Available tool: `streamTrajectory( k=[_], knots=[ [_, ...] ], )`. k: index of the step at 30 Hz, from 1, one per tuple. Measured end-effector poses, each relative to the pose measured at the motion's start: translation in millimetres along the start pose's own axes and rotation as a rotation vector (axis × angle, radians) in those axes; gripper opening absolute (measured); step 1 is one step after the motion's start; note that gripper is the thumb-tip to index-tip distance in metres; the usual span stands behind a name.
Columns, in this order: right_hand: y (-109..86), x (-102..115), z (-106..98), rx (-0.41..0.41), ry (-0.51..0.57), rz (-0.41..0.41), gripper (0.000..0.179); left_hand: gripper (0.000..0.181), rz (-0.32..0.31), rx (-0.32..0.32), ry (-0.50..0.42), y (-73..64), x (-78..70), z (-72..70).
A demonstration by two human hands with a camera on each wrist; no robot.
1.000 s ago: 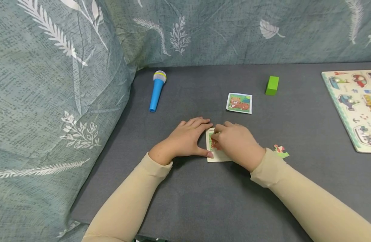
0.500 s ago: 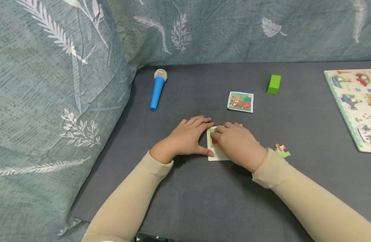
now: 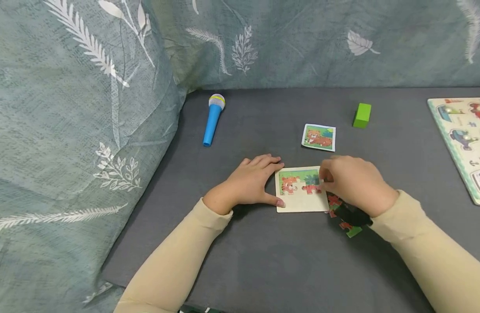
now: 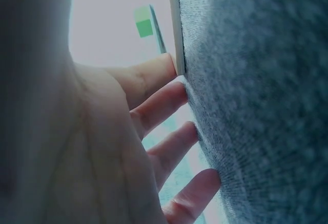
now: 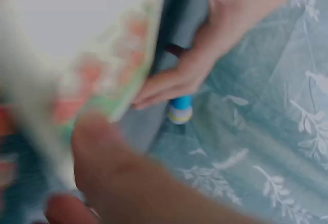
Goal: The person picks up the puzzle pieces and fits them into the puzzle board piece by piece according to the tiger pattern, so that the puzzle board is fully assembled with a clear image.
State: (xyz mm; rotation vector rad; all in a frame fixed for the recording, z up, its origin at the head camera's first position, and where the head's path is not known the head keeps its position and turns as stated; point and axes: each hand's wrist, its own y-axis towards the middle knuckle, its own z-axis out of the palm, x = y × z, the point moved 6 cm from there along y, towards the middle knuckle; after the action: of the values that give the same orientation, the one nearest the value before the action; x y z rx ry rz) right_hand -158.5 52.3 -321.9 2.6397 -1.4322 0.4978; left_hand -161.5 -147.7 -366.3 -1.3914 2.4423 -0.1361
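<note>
A cream puzzle board [image 3: 302, 204] lies on the grey table, with tiger-picture pieces [image 3: 289, 184] along its upper half and a bare lower strip. Spread along the board's left edge, my left hand [image 3: 252, 181] rests its thumb on the lower left corner and its fingers by the top corner. My right hand [image 3: 353, 182] is at the board's right edge, its fingers bent and nothing visible between them. Partly under that hand lie loose puzzle pieces [image 3: 334, 203], and another piece [image 3: 353, 229] sits nearer me. The right wrist view is blurred.
Beyond the board lies a small tiger picture card [image 3: 319, 137]. A green block [image 3: 362, 115] stands behind it to the right. A blue toy microphone [image 3: 212, 124] lies at the back left, and a picture board [image 3: 464, 150] at the far right.
My right hand has moved right from over the board to its right edge, uncovering the pieces in the upper half. The left hand keeps its place on the board. The head view has shifted slightly.
</note>
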Motion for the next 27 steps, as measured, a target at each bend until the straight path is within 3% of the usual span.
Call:
streamTrajectory(
  k=[2,7,10,15,21,24,27],
  knots=[
    [-15.0,-12,5,0.029,0.036,0.008,0.020,0.105,0.004,0.005,0.006,1.7,-2.5,0.3],
    [-38.2,-24,17,0.079,0.143,-0.077,0.029,0.105,0.001,0.005,0.013,1.4,-2.4,-3.7],
    [-38.3,-27,20,0.091,0.198,-0.114,0.030,0.105,-0.010,0.006,0.006,-0.7,-0.5,-3.1],
    [-35.3,-30,19,0.098,0.200,-0.125,0.030,0.106,-0.002,0.011,-0.017,-1.2,-1.5,-0.3],
    [-26.7,-23,-9,0.024,0.219,-0.124,0.037,0.105,0.003,-0.002,-0.008,0.2,-1.7,-0.7],
    [-15.1,-13,-21,-0.015,0.399,-0.080,0.032,0.105,0.004,-0.007,-0.012,0.7,-1.1,-0.1],
    [-4.1,-7,-17,0.022,0.708,0.012,0.027,0.105,0.006,0.000,-0.021,1.6,-1.7,1.3]
  ],
)
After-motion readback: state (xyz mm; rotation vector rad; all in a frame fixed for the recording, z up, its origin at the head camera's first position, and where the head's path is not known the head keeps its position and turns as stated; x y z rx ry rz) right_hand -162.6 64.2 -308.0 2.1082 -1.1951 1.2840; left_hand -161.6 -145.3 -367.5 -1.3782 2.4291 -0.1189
